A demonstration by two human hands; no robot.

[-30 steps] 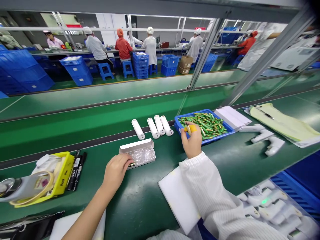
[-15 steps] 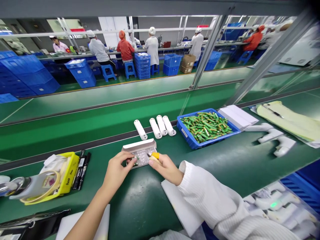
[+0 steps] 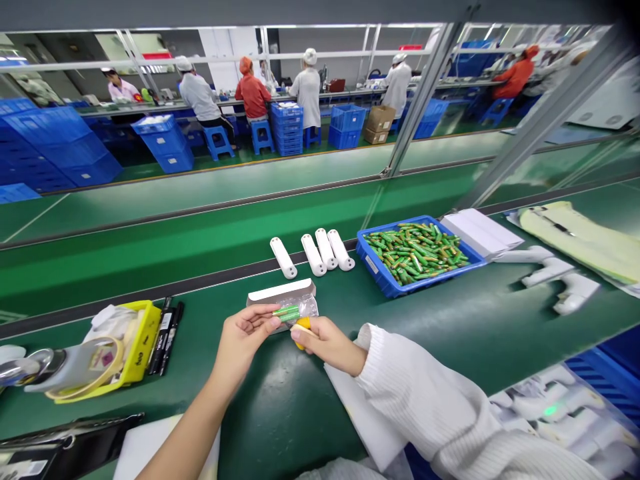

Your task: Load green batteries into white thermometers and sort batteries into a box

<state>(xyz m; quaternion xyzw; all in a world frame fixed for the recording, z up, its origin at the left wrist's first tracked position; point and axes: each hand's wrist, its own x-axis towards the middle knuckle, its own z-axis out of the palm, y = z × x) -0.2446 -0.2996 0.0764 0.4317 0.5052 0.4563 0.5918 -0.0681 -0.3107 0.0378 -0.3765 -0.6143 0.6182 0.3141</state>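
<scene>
My left hand (image 3: 253, 330) pinches a pair of green batteries (image 3: 287, 313) between thumb and fingers, above an open white box (image 3: 280, 291). Clear plastic film (image 3: 309, 305) sits in the box, just right of the batteries. My right hand (image 3: 327, 343) is closed around a yellow-handled utility knife (image 3: 303, 325); its blade is hidden from here. Both hands are close together at the near edge of the box. Several white oblong housings (image 3: 283, 258) lie in a row behind it.
A blue tray (image 3: 395, 291) full of green batteries stands right of the housings. White paper (image 3: 483, 233) and white curved handles (image 3: 547, 267) lie farther right. On the left are a yellow basket (image 3: 145, 340) and black markers (image 3: 165, 340). People work at a far bench.
My left hand has lifted the green batteries out of the box into plain view. My right hand has drawn slightly back and turned, so the knife's dark tip no longer shows.
</scene>
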